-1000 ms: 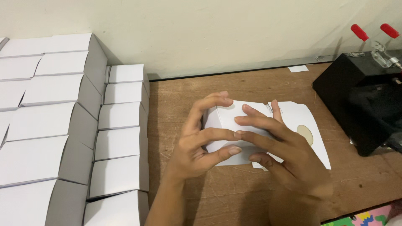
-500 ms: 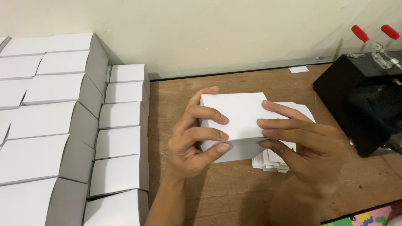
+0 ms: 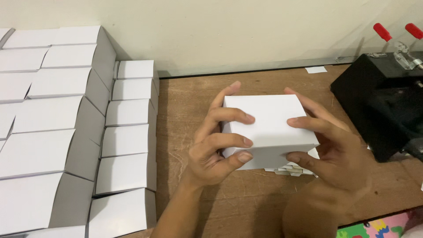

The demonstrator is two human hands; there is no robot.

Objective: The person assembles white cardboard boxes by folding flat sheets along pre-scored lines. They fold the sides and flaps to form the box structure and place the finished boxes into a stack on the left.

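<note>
Both hands are wrapped around a white cardboard box, lifted just above the wooden tabletop near its middle. The left hand clamps the box's left end: its fingers curl over the top face and its thumb presses in at the lower front edge. The right hand mirrors it on the right end, fingers laid across the top and side, thumb tucked under the front corner. So the grip is a firm, closed hold from both sides, with the box squared up and its lid face turned toward the person's head.

Directly below the box, touching the wood, lies a small stack of flat white card blanks; only their front edges peek out beneath the box and the right hand.

Along the left edge of the tabletop stand rows of finished white boxes, packed side by side from the back wall to the near edge; a taller bank of larger white boxes stands behind them, farther left. At the right edge sits a black machine, with two red-handled clamps on its top near the back corner. A small scrap of white paper lies against the back edge, by the wall. A colourful foam mat shows at the near right corner, below the tabletop.
</note>
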